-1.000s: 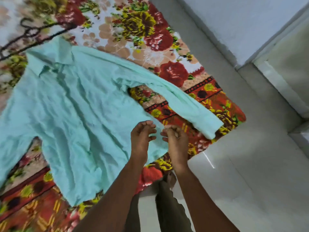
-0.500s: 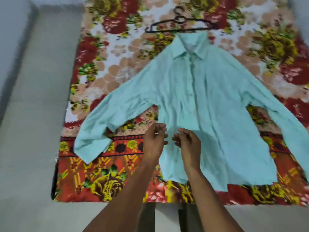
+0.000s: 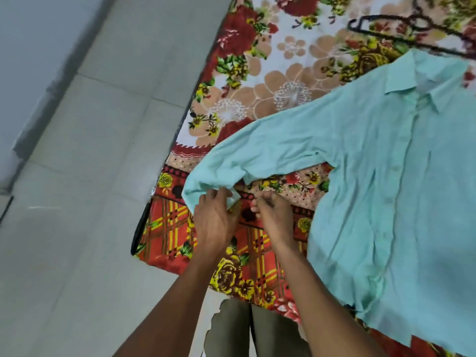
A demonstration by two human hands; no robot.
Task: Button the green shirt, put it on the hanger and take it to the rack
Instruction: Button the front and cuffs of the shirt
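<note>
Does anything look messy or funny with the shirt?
Nothing is torn or spilled. The light green cotton shirt lies wrinkled on the flowered red blanket. The black wire hanger lies above the collar, not inside the shirt. The left hand holds the cuff.

one head-worn wide-angle view, tilted, looks steeply down from standing height over the blanket [image 3: 257, 81] on the floor [image 3: 85, 150], near enough that both forearms fill the lower frame.

The shirt [image 3: 386, 176] is plain mint green; the blanket [image 3: 257, 86] is red, cream and yellow florals (plaid at its edge); the hanger [image 3: 412, 24] is black; the floor [image 3: 90, 150] is grey.
</note>
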